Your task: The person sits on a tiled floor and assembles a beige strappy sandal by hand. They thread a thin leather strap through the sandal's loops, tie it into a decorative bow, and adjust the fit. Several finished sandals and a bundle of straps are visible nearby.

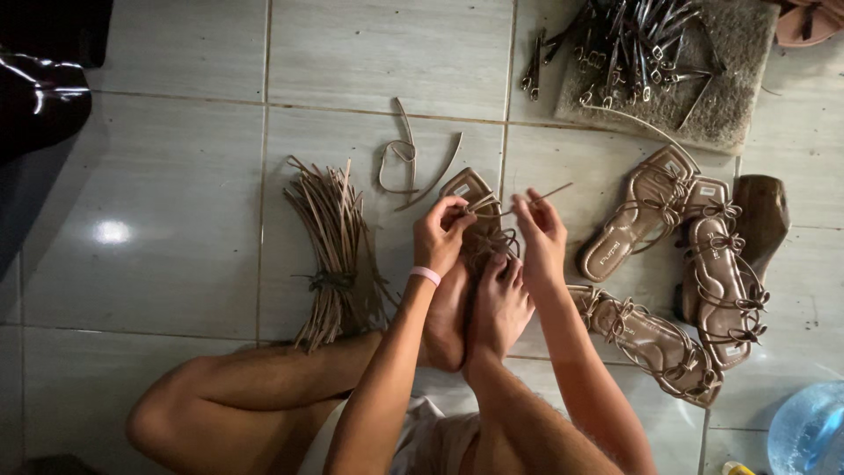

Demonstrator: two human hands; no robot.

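Note:
A tan strappy sandal (pixel 469 189) lies on the tiled floor, pinned under my bare feet (pixel 479 308). My left hand (pixel 440 233), with a pink band at the wrist, pinches a thin strap at the sandal's front. Opposite it, my right hand (pixel 541 233) grips the same tan strap (pixel 549 193), whose free end sticks out to the upper right. Both hands are closed around the lace just above the toes.
A tied bundle of tan straps (pixel 332 242) lies left of my feet, with loose straps (pixel 406 163) beyond. Three finished sandals (pixel 694 255) and a dark wooden block (pixel 760 215) sit at right. A mat with metal buckles (pixel 646 48) is at the back; a blue water bottle (pixel 809 431) sits bottom right.

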